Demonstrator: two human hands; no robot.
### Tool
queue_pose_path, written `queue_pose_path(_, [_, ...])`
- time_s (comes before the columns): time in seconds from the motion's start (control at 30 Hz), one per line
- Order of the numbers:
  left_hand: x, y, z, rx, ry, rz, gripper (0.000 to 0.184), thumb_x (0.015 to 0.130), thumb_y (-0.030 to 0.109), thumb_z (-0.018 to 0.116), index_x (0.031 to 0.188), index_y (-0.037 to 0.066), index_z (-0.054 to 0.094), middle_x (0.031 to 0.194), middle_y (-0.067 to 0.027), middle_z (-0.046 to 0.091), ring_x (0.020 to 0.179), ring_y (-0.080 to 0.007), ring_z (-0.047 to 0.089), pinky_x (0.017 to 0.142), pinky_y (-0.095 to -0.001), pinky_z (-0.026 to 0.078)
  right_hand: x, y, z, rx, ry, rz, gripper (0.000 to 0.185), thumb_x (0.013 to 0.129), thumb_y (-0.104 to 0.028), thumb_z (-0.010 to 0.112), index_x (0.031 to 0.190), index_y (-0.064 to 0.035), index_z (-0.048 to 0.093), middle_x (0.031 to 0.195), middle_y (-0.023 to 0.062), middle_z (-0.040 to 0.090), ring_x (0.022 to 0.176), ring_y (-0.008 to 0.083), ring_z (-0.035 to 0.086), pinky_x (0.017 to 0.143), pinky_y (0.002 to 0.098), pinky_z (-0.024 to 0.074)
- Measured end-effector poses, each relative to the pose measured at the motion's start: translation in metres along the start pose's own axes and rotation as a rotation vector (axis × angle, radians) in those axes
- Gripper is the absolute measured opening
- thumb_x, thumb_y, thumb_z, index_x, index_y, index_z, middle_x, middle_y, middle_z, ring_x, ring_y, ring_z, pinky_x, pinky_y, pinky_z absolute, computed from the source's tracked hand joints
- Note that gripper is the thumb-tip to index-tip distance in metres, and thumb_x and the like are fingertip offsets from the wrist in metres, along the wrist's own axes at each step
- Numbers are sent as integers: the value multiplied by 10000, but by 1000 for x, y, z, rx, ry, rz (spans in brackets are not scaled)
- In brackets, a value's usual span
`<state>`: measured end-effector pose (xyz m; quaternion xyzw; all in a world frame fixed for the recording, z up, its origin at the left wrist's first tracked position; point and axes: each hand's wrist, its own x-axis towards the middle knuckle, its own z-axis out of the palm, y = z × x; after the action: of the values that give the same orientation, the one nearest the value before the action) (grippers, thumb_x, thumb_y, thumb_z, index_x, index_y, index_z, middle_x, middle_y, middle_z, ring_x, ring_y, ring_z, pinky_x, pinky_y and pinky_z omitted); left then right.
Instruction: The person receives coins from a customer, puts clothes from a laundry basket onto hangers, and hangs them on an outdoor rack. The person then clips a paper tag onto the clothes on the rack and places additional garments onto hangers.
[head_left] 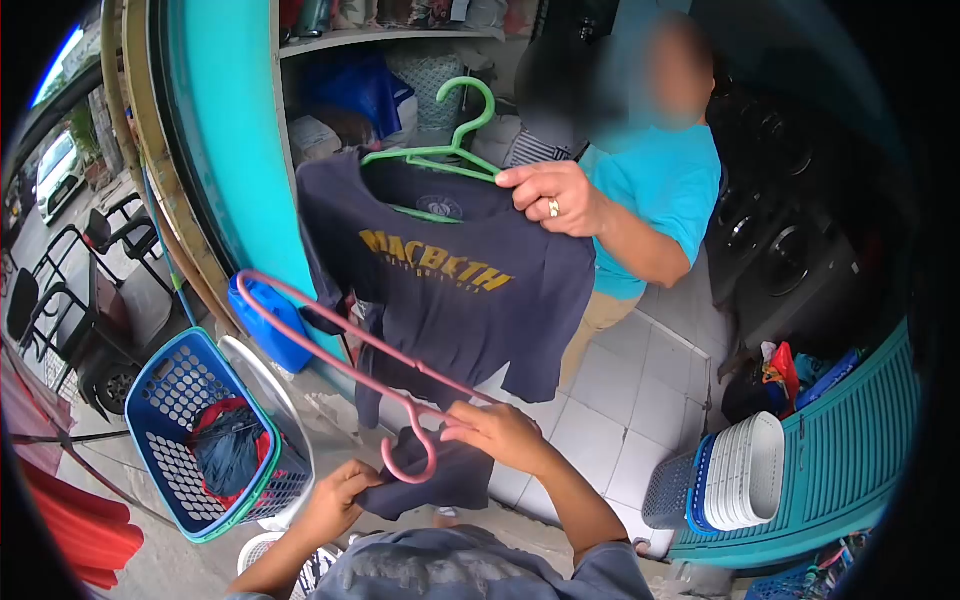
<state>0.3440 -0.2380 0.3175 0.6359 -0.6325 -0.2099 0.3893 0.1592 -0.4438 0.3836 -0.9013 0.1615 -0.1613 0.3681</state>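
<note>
My right hand [500,438] is closed around a pink clothes hanger [330,345], its hook curling down toward me. Below the hanger hangs a small dark garment [435,475], with an edge gripped in my left hand [335,502]. Whether my right fingers also pinch the cloth is hard to see. Just beyond, a dark T-shirt [440,285] with yellow "MACBETH" lettering hangs on a green hanger [460,150]. Another person's hand [560,198], wearing a ring, holds that shirt at its shoulder. The dark shirt and the pink hanger overlap in view.
A blue laundry basket [160,385] with crumpled clothes stands at the left, near a blue jug [270,325]. A person in a turquoise shirt [660,185] faces me. Stacked white baskets [745,470] stand at right, with front-loading machines [785,255] behind. Shelves [380,38] hold packed bundles.
</note>
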Motion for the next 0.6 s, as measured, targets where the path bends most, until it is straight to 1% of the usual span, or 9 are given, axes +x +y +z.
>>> queue_pose_path(0.07, [-1, 6, 5, -134, -106, -189, 319, 695, -82, 561, 995, 27, 564, 909, -125, 603, 846, -285, 598, 752, -315, 472, -16, 40, 3, -56, -58, -40, 191, 818, -259, 606, 847, -88, 527, 679, 100, 568, 633, 278, 572, 560, 388, 410])
queue_pose_path(0.17, [-1, 3, 23, -428, -258, -281, 331, 713, -89, 540, 1026, 17, 552, 961, -119, 603, 897, -228, 595, 782, -299, 455, -28, 55, 5, -206, -33, -150, 159, 812, -251, 603, 849, -107, 544, 780, 34, 543, 700, 205, 584, 548, 349, 448])
queue_pose_path(0.2, [-2, 2, 32, -547, -271, -355, 317, 741, -81, 506, 1045, 6, 538, 965, -72, 590, 918, -152, 557, 815, -266, 421, -26, 54, 1, -288, -1, -199, 155, 812, -252, 599, 848, -114, 537, 798, 10, 525, 712, 177, 586, 535, 336, 459])
queue_pose_path(0.23, [4, 11, 35, -727, -310, -436, 311, 780, -46, 479, 1084, 4, 518, 960, -34, 557, 910, -118, 516, 825, -245, 397, -24, 53, -4, -323, 58, -285, 146, 795, -245, 617, 848, -122, 560, 843, -15, 472, 763, 137, 562, 543, 306, 480])
queue_pose_path(0.33, [9, 8, 58, -770, -317, -556, 242, 811, 18, 483, 1051, 23, 515, 930, -14, 543, 864, -92, 503, 785, -226, 399, -13, 43, -26, -384, 290, -398, 171, 731, -169, 660, 878, -113, 594, 848, -11, 479, 776, 152, 514, 596, 298, 477])
queue_pose_path(0.43, [5, 3, 64, -851, -311, -663, 172, 814, 51, 521, 986, 45, 518, 866, -8, 565, 804, -78, 521, 735, -226, 418, -11, 40, -52, -715, 616, -463, 252, 695, -80, 655, 941, -120, 616, 875, 11, 533, 704, 168, 527, 561, 266, 449])
queue_pose_path(0.5, [6, 5, 61, -933, -283, -718, 151, 818, 64, 528, 968, 51, 517, 821, -8, 574, 754, -78, 528, 697, -223, 423, -2, 45, -60, -844, 920, -451, 268, 711, -101, 662, 976, -120, 621, 909, 50, 559, 670, 183, 531, 528, 261, 443])
queue_pose_path(0.57, [4, -14, 66, -869, -162, -618, 105, 818, 106, 594, 892, 57, 539, 773, 5, 568, 672, -75, 515, 629, -212, 409, 18, 39, -78, -936, 1036, -355, 381, 751, -176, 670, 1115, -109, 576, 1005, 92, 551, 676, 208, 535, 516, 272, 449])
queue_pose_path(0.6, [6, -15, 64, -864, -144, -617, 105, 813, 116, 609, 870, 60, 542, 771, 8, 564, 679, -71, 510, 633, -209, 403, 21, 31, -84, -977, 989, -265, 406, 758, -194, 663, 1141, -106, 562, 1025, 83, 547, 722, 213, 535, 560, 284, 455])
